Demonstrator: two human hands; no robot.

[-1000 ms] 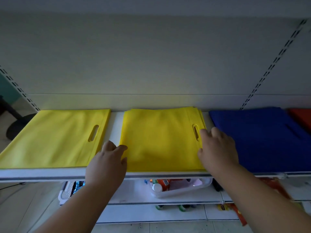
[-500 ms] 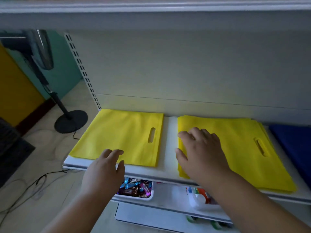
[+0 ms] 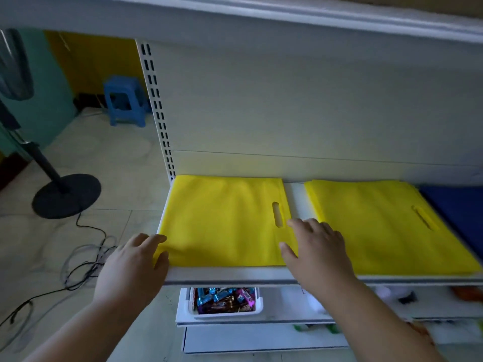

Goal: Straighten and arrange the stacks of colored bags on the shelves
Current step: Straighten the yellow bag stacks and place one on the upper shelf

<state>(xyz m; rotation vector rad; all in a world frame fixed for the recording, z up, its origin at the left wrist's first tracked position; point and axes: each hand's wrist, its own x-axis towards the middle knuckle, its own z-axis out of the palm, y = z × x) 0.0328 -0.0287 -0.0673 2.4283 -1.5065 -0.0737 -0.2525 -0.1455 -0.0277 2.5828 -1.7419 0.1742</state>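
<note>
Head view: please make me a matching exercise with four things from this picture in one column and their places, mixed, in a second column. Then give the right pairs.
Things
1. left hand
2. right hand
3. blue stool
4. tub of wrapped sweets

Places
A. on the floor, left of the shelf upright
B. at the front left corner of the left yellow stack
C. on the lower shelf, under the left yellow stack
D. at the right edge of the left yellow stack, near its handle slot

Pairs: 1-B, 2-D, 3-A, 4-C
</note>
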